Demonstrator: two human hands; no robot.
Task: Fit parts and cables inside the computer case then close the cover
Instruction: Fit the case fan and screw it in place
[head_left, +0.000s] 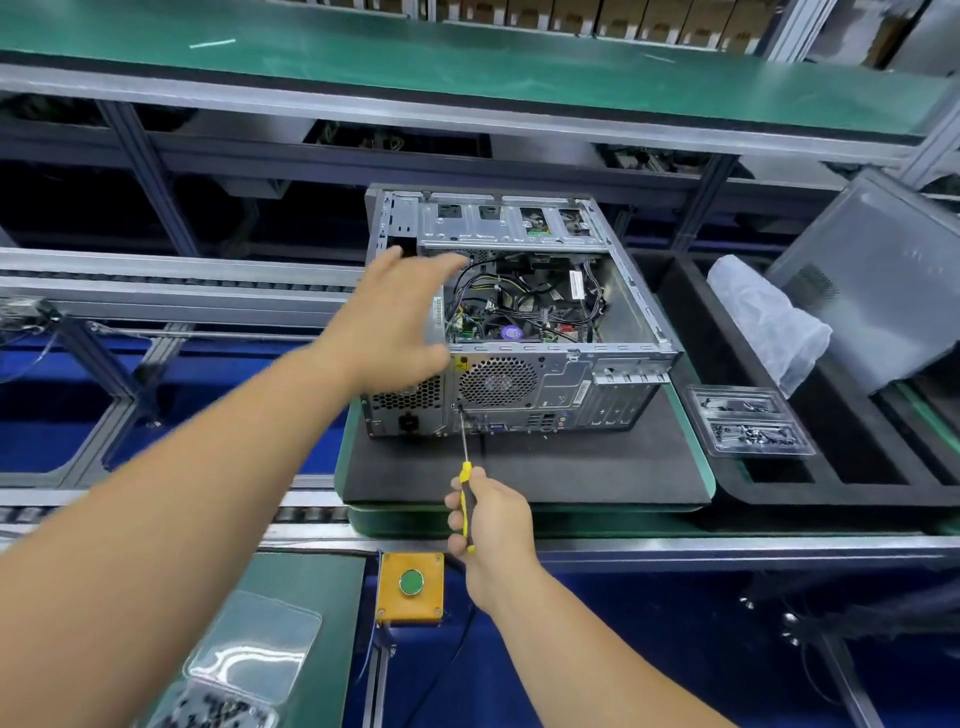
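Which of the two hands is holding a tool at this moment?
The right hand: it grips a yellow-and-black screwdriver whose tip meets the rear panel of the computer case. The left hand holds nothing, fingers spread, blurred.

The computer case (519, 322) lies open on top, though cables (519, 306) crowd its inside. The screw tray (750, 421) and plastic bag (769, 317) block the mat's (545, 467) right edge; its front strip is bare.

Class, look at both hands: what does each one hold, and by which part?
The right hand grips the screwdriver by its yellow-and-black handle, tip at the computer case's rear panel. The left hand holds nothing; its fingers are spread.
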